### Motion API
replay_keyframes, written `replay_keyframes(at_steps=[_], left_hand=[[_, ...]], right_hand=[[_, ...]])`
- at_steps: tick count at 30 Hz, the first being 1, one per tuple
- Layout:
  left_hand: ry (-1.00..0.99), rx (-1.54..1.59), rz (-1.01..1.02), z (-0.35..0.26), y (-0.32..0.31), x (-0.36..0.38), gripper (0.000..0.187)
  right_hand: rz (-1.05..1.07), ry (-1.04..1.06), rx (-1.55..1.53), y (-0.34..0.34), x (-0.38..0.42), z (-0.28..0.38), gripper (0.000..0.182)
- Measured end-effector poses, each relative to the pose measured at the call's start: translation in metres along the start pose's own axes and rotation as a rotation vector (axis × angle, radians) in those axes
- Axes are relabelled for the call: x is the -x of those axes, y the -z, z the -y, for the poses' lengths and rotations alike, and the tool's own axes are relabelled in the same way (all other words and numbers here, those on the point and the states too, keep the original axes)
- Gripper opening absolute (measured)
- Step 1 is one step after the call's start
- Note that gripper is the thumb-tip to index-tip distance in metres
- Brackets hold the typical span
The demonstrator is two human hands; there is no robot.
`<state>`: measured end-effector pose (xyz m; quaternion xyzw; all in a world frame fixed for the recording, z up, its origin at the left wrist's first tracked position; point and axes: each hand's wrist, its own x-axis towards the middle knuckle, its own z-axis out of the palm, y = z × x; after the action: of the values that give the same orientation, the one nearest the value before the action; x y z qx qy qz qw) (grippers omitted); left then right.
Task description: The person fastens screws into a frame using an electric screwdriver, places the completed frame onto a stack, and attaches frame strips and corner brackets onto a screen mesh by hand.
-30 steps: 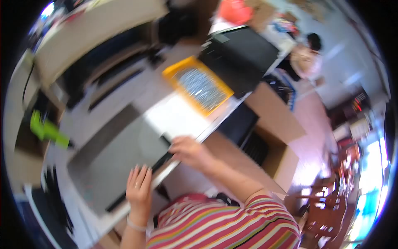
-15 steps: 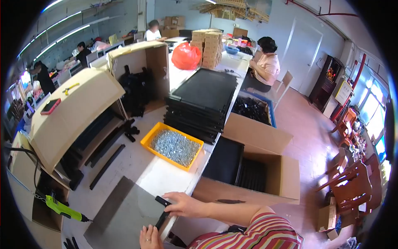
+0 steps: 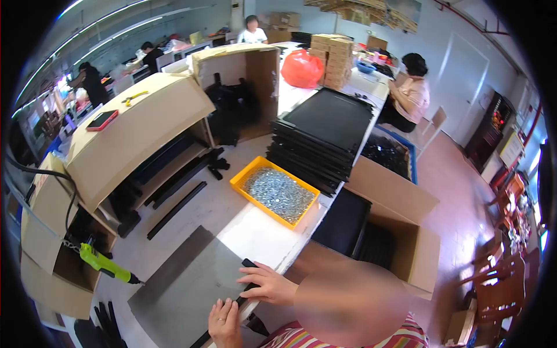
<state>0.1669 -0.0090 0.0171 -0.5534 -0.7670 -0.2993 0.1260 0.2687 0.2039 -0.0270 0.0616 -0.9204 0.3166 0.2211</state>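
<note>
A long black strip (image 3: 248, 263) lies along the near edge of a flat dark-grey sheet (image 3: 180, 290) on the worktable. My right hand (image 3: 270, 285) has its fingers over the strip near its far end. Lower down, my left hand (image 3: 225, 322), with a ring on one finger, grips the same strip, which shows again below it. Both thumbs are mostly hidden. Beyond the sheet stands a yellow tray (image 3: 237, 181) of small silvery metal pieces. A green electric screwdriver (image 3: 107, 264) hangs left of the sheet, its bit pointing toward it.
Stacked black panels (image 3: 331, 119) stand behind the tray. An open carton (image 3: 422, 261) holding black panels is beside the table at right. Cardboard boxes (image 3: 139, 133) with black parts line the left, a phone (image 3: 102, 120) on top. A co-worker (image 3: 411, 95) sits farther back.
The head view has turned, so most of the scene appears shifted right. Both hands stay at the strip; my right hand's fingers now lie more spread across it.
</note>
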Motion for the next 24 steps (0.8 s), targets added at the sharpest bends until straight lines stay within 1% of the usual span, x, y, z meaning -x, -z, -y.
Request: replay_keyframes(at_steps=[2,3,8,10,17,19,21,24], left_hand=[[0.014,-0.002,-0.009,0.0,0.0,0.0,0.024],[0.017,0.007,-0.018,-0.001,-0.001,0.0,0.024],[0.04,0.004,-0.037,-0.002,0.001,0.0,0.024],[0.043,0.051,-0.015,-0.002,0.003,-0.001,0.025],[0.048,0.089,0.109,-0.003,0.02,-0.004,0.03],[0.067,0.186,0.092,-0.002,0.025,-0.006,0.03],[0.041,0.05,0.044,0.002,0.027,0.0,0.029],[0.061,0.047,-0.007,0.016,0.014,0.017,0.026]], right_hand=[[-0.05,-0.022,0.01,-0.001,0.002,0.002,0.027],[-0.064,-0.016,0.007,0.0,0.001,0.003,0.024],[-0.069,-0.002,0.025,0.001,0.001,0.003,0.024],[-0.075,-0.025,0.032,0.0,0.002,0.004,0.03],[-0.061,-0.014,0.057,0.001,0.002,0.004,0.028],[-0.073,-0.004,0.043,0.001,0.002,0.002,0.029],[-0.085,-0.005,0.033,-0.003,0.003,0.0,0.029],[-0.082,0.021,0.025,-0.008,0.007,-0.006,0.027]])
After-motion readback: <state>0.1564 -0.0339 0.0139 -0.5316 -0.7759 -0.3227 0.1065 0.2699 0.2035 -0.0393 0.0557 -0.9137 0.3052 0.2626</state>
